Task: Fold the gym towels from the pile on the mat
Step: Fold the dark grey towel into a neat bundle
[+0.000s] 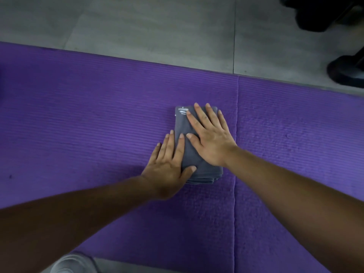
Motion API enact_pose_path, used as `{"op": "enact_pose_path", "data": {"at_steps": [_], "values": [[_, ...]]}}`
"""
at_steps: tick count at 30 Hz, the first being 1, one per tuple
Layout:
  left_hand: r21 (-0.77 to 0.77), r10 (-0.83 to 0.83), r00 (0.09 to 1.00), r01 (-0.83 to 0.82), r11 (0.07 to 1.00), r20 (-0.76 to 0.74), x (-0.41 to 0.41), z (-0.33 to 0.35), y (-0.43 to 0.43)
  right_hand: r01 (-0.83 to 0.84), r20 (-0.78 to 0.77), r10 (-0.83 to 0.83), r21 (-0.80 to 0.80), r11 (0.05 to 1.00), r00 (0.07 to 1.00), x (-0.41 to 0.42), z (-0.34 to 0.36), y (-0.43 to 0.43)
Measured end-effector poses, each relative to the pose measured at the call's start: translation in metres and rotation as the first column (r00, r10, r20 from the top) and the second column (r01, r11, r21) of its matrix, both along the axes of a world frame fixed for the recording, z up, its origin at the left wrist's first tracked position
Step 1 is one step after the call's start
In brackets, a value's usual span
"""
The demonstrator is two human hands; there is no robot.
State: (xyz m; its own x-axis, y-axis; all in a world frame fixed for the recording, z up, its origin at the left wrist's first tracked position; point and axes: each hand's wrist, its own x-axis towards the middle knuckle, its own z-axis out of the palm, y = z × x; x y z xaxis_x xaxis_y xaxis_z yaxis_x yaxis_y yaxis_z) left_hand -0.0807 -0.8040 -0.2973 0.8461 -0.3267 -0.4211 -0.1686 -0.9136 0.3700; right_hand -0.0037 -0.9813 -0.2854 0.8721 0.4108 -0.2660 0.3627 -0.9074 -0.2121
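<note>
Pressure is being put on a folded grey gym towel (204, 173) by both hands, each laid flat with straight fingers and gripping nothing. The right hand (210, 138) is spread across the top of the towel, its fingertips near the far edge. The left hand (167, 164) is set against the near left side, thumb and forefinger on the cloth and the other fingers on the purple mat (88, 115). The towel lies near the middle of the mat, just left of a seam (236, 154), as a compact rectangle with several layers showing at its near edge; a pale striped band (183, 111) is seen at its far left corner.

The towel is judged to be light, soft and limp, with no stiffness of its own, so the fold is likely to spring open or slide if lifted by one corner. It is best taken from the sides, with the layered edges pinched together or the palms slid underneath. The fold appears finished and is being flattened. No pile of unfolded towels is visible.

Grey floor tiles (157, 26) lie beyond the mat, with dark objects (315, 12) at the upper right.
</note>
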Motion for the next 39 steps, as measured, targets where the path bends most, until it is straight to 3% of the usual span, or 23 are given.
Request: {"op": "enact_pose_path", "data": {"at_steps": [4,6,7,9,11,13,15,16,20,23,29,32,35,37,39], "values": [[0.058,-0.012,1.0,0.013,0.998,-0.022,-0.002,-0.002,-0.002,0.004,-0.091,-0.002,0.027,1.0,0.996,0.0,-0.006,-0.007],[0.012,0.015,0.994,-0.013,1.0,-0.113,0.009,0.011,-0.001,0.11,-0.245,-0.055,0.213,0.971,0.968,0.009,-0.001,-0.007],[-0.049,0.068,0.989,-0.075,0.996,-0.132,0.017,0.014,0.002,0.21,-0.3,-0.106,0.339,0.917,0.948,0.013,0.002,-0.011],[-0.271,0.279,0.951,-0.305,0.913,-0.133,0.038,0.023,0.009,0.395,-0.245,-0.311,0.526,0.753,0.918,0.02,0.005,-0.024],[-0.413,0.457,0.866,-0.499,0.762,-0.203,0.063,0.027,0.01,0.564,-0.206,-0.554,0.546,0.619,0.807,0.025,0.007,-0.038],[-0.388,0.501,0.822,-0.57,0.724,-0.272,0.089,0.03,0.006,0.757,-0.432,-0.63,0.472,0.452,0.645,0.029,0.008,-0.045],[-0.362,0.508,0.803,-0.595,0.718,-0.313,0.11,0.028,0.003,0.852,-0.673,-0.524,0.429,0.299,0.522,0.03,0.004,-0.047],[-0.354,0.521,0.787,-0.615,0.705,-0.332,0.118,0.027,0.003,0.857,-0.712,-0.478,0.433,0.279,0.515,0.029,0.004,-0.047],[-0.373,0.504,0.736,-0.669,0.643,-0.451,0.128,0.029,0.007,0.843,-0.729,-0.424,0.476,0.251,0.538,0.032,0.009,-0.05],[-0.414,0.483,0.735,-0.671,0.615,-0.475,0.128,0.033,0.01,0.85,-0.776,-0.35,0.497,0.173,0.525,0.037,0.014,-0.051],[-0.533,0.437,0.664,-0.748,0.397,-0.607,0.126,0.039,0.01,0.917,-0.888,-0.251,0.398,0.003,0.386,0.04,0.022,-0.045],[-0.568,0.412,0.683,-0.73,0.379,-0.603,0.118,0.054,0.01,0.933,-0.924,-0.134,0.355,0.052,0.359,0.033,0.033,-0.049],[-0.592,0.44,0.706,-0.707,0.387,-0.556,0.102,0.068,0.012,0.886,-0.879,-0.116,0.45,0.113,0.462,0.017,0.054,-0.048],[-0.623,0.436,0.754,-0.654,0.429,-0.491,0.087,0.083,0.015,0.756,-0.73,-0.216,0.585,0.294,0.648,0.0,0.072,-0.043],[-0.646,0.401,0.813,-0.58,0.497,-0.421,0.072,0.103,0.02,0.598,-0.521,-0.311,0.586,0.546,0.795,-0.015,0.094,-0.038]]}}
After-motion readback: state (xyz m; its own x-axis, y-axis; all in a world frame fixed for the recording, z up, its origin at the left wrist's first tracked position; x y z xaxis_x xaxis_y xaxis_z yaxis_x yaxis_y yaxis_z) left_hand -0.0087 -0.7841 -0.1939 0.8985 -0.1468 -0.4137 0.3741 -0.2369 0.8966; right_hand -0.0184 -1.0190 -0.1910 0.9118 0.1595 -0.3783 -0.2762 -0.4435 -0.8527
